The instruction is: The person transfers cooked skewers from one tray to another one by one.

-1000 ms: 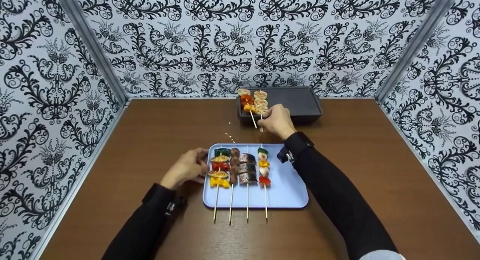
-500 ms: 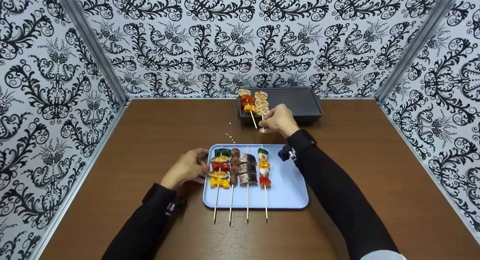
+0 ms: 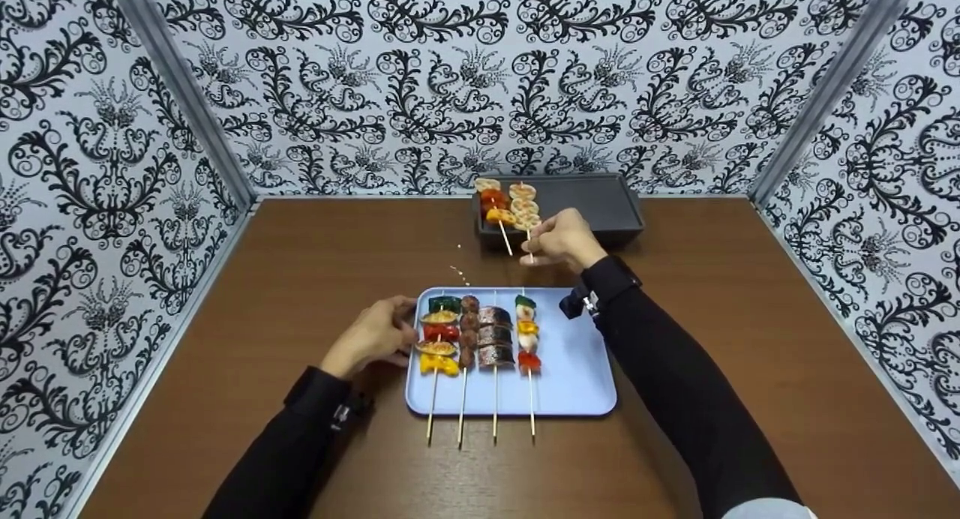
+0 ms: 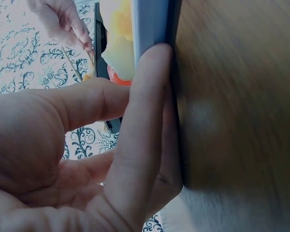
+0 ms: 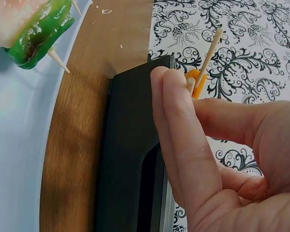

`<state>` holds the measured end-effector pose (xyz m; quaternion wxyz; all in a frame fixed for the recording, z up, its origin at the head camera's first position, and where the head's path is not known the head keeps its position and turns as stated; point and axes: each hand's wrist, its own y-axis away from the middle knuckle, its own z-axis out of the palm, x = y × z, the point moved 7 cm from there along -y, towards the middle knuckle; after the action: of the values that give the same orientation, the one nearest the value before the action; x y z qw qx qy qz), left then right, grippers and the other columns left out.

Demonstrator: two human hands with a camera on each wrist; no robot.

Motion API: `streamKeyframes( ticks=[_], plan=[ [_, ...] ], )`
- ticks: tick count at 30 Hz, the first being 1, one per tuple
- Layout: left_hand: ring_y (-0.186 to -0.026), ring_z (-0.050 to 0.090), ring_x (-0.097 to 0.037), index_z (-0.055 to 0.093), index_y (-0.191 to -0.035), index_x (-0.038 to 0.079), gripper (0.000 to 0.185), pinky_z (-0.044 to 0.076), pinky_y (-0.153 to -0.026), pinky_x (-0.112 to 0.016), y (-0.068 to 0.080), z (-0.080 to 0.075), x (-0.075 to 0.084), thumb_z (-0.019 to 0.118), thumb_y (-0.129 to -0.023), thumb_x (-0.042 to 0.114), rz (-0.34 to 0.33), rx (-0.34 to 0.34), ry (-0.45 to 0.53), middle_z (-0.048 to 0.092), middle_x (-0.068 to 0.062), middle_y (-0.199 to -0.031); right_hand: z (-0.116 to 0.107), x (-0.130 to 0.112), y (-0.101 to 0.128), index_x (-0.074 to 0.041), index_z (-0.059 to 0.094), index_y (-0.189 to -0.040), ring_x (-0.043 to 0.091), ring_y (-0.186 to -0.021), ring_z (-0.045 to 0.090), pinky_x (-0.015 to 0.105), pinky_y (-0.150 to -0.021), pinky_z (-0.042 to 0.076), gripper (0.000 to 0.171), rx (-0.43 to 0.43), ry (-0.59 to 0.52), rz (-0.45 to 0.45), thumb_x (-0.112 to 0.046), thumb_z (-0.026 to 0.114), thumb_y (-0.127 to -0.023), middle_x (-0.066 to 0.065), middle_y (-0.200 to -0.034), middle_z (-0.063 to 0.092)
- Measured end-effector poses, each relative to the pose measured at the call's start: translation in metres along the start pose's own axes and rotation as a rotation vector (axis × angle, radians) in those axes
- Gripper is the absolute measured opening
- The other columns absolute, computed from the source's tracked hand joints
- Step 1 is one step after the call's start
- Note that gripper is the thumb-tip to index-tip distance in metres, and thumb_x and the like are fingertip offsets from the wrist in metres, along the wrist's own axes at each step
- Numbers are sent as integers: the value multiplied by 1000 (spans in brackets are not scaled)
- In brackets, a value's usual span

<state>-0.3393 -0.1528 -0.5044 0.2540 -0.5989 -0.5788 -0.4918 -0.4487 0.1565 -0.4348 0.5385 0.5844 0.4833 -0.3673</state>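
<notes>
At the grill's front edge my right hand [image 3: 562,238] pinches the stick of a skewer of pale round slices [image 3: 523,204], whose food end lies on the dark grey grill [image 3: 589,202]. Left of it, a skewer with red and yellow pieces [image 3: 495,204] also rests there, its stick overhanging the front. My left hand [image 3: 375,335] grips the left edge of a light blue tray [image 3: 574,376], fingers along the outer wall [image 4: 157,29] and thumb near the rim. On the tray lie several skewers: mixed vegetables [image 3: 440,333], meatballs [image 3: 469,331], dark-skinned fish [image 3: 495,337] and a colourful one [image 3: 528,331].
The brown wooden table [image 3: 315,279] is bounded by black-and-white patterned walls [image 3: 480,76] at back and sides. The grill stands against the back wall, behind the tray. Small pale marks [image 3: 460,274] show on the wood between them. Stick ends overhang the tray's front edge.
My right hand has shifted slightly to the right, swinging the stick end of the pale-slice skewer that way. My left hand and the tray have stayed put.
</notes>
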Motion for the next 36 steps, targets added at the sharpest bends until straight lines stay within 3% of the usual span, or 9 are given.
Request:
streamKeyframes(
  ticks=[8,18,26,36],
  plan=[
    [-73,70,-29,51,-152,6,65,67,-60,-43,-1,0,0,66,-91,-10,12,-1,10,64,-19,-96,-6,5,3,21,57,-127,36,-85,77,38,-84,66,42,-33,-35,25,16,72,-88,28,-117,59],
    [-75,70,-30,49,-154,8,67,67,-61,-43,0,0,-1,66,-91,-10,0,-2,14,64,-20,-97,-11,7,3,20,58,-129,33,-83,77,41,-84,66,40,-47,-26,26,13,70,-92,31,-108,69],
    [-77,70,-31,49,-155,8,68,67,-62,-42,0,0,-1,66,-92,-10,-13,0,-2,65,-20,-98,-12,11,2,17,63,-124,35,-91,77,37,-84,66,32,-41,-40,43,12,70,-93,37,-127,63],
    [-71,70,-29,50,-153,5,66,67,-60,-43,0,1,0,66,-91,-11,36,-17,16,68,-19,-94,-15,12,3,16,64,-123,23,-80,74,34,-85,65,33,-36,-58,42,8,73,-92,23,-116,67]
  ],
)
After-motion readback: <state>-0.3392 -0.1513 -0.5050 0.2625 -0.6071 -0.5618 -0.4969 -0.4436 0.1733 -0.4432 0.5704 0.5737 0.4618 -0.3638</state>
